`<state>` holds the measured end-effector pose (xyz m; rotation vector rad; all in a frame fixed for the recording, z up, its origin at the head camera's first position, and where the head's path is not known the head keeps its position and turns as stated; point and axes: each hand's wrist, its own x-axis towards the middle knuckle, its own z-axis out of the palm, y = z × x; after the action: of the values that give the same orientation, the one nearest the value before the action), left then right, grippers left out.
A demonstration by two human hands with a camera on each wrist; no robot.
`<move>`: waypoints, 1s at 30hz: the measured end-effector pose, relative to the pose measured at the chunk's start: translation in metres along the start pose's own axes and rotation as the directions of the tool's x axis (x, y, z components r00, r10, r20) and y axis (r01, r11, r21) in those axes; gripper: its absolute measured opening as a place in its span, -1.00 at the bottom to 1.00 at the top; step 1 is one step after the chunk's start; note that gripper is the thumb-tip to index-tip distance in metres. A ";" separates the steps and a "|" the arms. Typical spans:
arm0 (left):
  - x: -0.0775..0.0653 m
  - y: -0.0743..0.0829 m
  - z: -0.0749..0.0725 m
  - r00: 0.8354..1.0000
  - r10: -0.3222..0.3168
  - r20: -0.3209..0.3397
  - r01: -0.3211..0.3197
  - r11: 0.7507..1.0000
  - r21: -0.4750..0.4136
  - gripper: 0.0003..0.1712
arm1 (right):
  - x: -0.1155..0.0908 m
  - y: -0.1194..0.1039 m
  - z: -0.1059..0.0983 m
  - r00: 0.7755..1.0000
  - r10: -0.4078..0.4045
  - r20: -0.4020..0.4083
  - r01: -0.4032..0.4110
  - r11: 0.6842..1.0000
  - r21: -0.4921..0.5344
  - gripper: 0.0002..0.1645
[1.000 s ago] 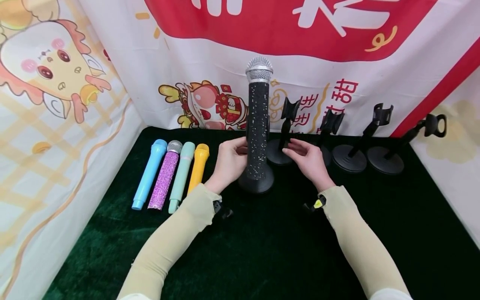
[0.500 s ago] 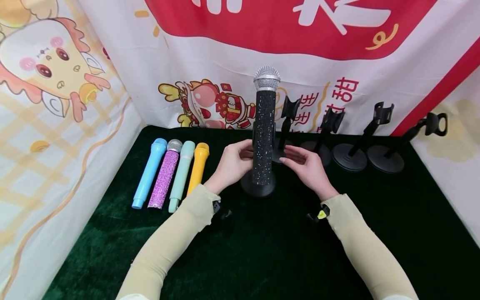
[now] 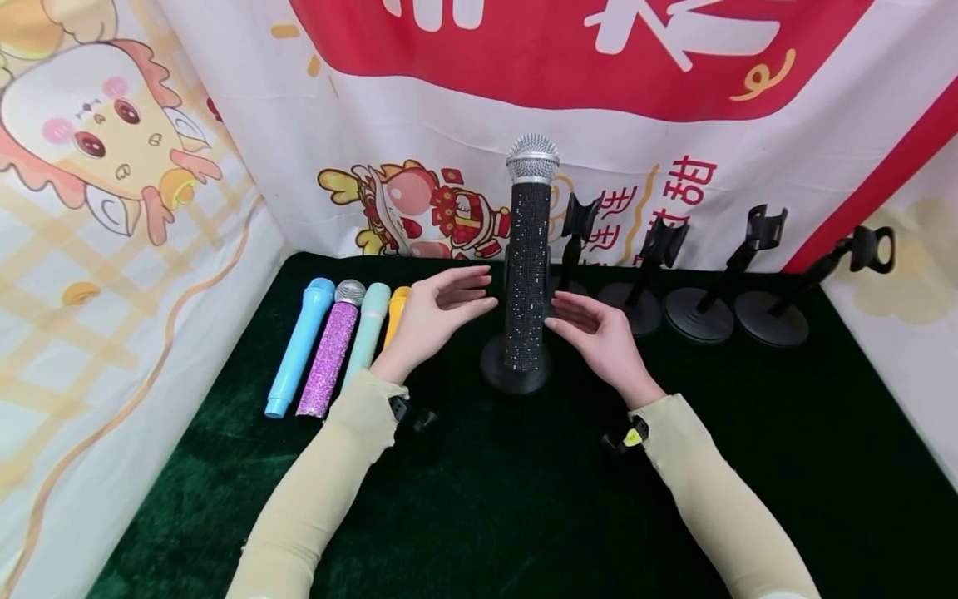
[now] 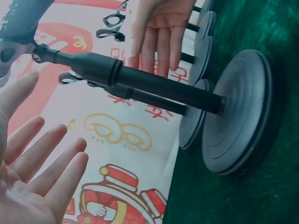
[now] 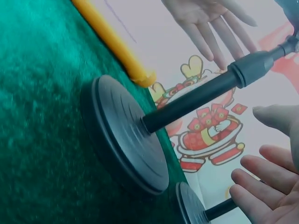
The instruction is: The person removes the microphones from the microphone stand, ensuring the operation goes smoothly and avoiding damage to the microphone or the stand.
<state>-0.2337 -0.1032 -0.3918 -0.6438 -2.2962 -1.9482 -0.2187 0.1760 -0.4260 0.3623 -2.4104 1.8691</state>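
Observation:
A black glittery microphone (image 3: 528, 266) with a silver mesh head stands nearly upright in the holder of a black desk stand. The stand's round base (image 3: 496, 366) rests on the green cloth, and its pole (image 4: 163, 86) shows whole in the left wrist view. To the left of the microphone, my left hand (image 3: 430, 320) holds nothing, its fingers extended and apart from it. My right hand (image 3: 602, 339) is on the other side, fingertips close by the microphone, palm facing it. In the right wrist view the right fingers (image 5: 268, 175) are spread, with nothing in them.
On the left lie a blue microphone (image 3: 299, 349), a purple glitter one (image 3: 329, 358), a mint one (image 3: 367, 329) and a yellow one (image 3: 397, 309), partly behind my left hand. Several black stands (image 3: 699, 316) with holders line the back right. A printed curtain (image 3: 449, 108) hangs behind.
The microphone and its stand shifted slightly right, its top tipping nearer, then stayed still. My left hand let go and drew back left; my right hand came a little closer to the microphone.

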 end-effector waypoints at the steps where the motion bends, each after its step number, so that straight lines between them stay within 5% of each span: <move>1: 0.000 0.002 -0.001 1.000 0.002 -0.015 -0.002 1.000 -0.004 -0.46 | 0.000 -0.001 0.001 1.000 -0.003 0.004 0.003 1.000 0.007 -0.35; 12: 0.006 0.022 -0.001 0.982 0.092 -0.164 -0.107 0.990 -0.087 -0.55 | -0.005 -0.012 0.011 0.997 -0.041 0.068 0.036 0.997 0.075 -0.40; 30: 0.014 0.064 0.016 0.988 0.110 -0.104 -0.131 0.968 -0.213 -0.44 | -0.001 -0.025 0.031 0.995 -0.082 0.049 0.079 0.995 0.061 -0.47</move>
<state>-0.2203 -0.0767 -0.3307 -0.6790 -1.9584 -2.1425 -0.2088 0.1403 -0.4103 0.5097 -2.3383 1.9226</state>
